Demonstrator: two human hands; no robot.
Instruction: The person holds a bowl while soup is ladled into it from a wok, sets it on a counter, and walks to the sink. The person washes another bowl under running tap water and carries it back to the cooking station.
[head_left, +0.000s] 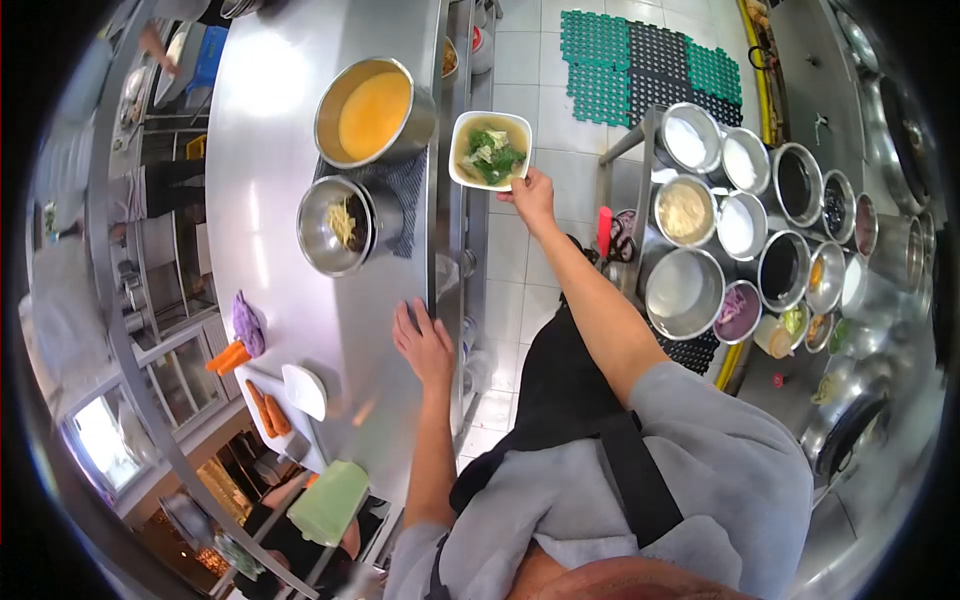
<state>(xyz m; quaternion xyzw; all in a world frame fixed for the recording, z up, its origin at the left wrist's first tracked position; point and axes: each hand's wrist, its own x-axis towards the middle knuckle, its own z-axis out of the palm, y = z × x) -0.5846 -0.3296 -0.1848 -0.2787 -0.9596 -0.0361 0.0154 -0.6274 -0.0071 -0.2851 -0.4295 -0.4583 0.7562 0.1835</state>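
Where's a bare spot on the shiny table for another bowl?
Between the bowl of yellow strips and the white dish, the table looks bare, beyond your left hand. It's crowded where the white dish, carrots and purple cloth sit close together.

Dish (478, 185) btwn counter (350, 320) on L & containers (685, 325) on R, pot (422, 125) behind bowl (318, 257) on counter.
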